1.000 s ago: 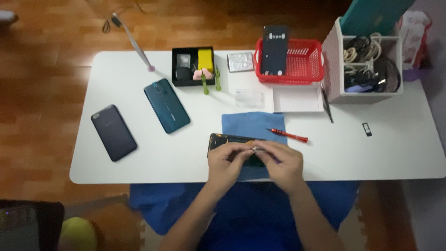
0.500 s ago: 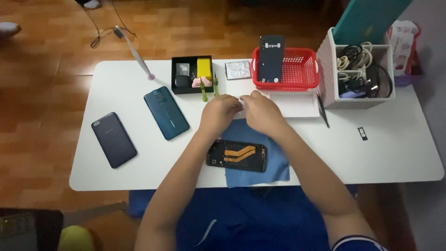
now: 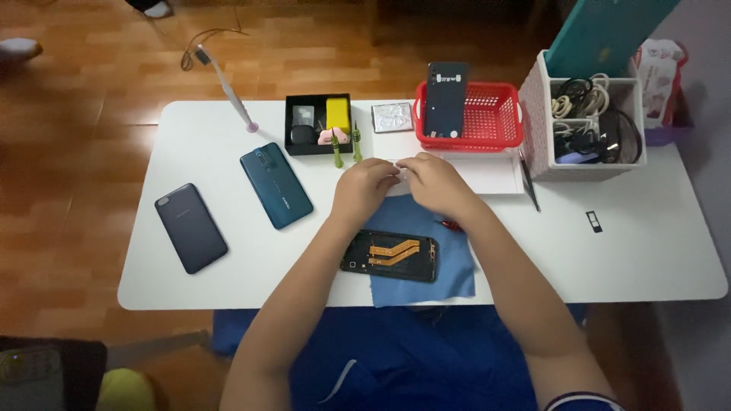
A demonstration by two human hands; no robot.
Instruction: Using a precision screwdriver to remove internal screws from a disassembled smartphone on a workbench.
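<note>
opened phone (image 3: pixel 391 256), back cover off and an orange ribbon cable showing inside, lies flat on a blue cloth (image 3: pixel 449 270) near the front edge of the white table (image 3: pixel 647 259), just below both hands and apart from them.

going from the left: a dark grey phone (image 3: pixel 190 227) lies face down at a slant, and beside it a teal phone (image 3: pixel 276 185) lies the same way. behind them a thin white stick with a pink base (image 3: pixel 228 90) stands on the table's far edge. next comes a black tray (image 3: pixel 295 144) holding small parts, a yellow block (image 3: pixel 338 114) and a pink piece; two green-handled screwdrivers (image 3: pixel 346 147) lie against its front right corner. a small silvery foil packet (image 3: pixel 392 117) sits flat between the tray and a red basket (image 3: pixel 491 114), where a dark phone back (image 3: pixel 446 97) with a white label stands upright.

the left hand (image 3: pixel 364 186) and right hand (image 3: pixel 431 181) meet fingertip to fingertip over the cloth's far edge, fingers curled narrow as if pinching something tiny; whether they hold anything cannot be told. a flat white sheet (image 3: pixel 495 173) lies just right of them, and a bit of a red tool peeks from under the right wrist.

further right a white box (image 3: pixel 586 169) holds coiled cables, a teal board leaning behind it. a small black sim tray (image 3: pixel 594 221) lies alone on the table.
</note>
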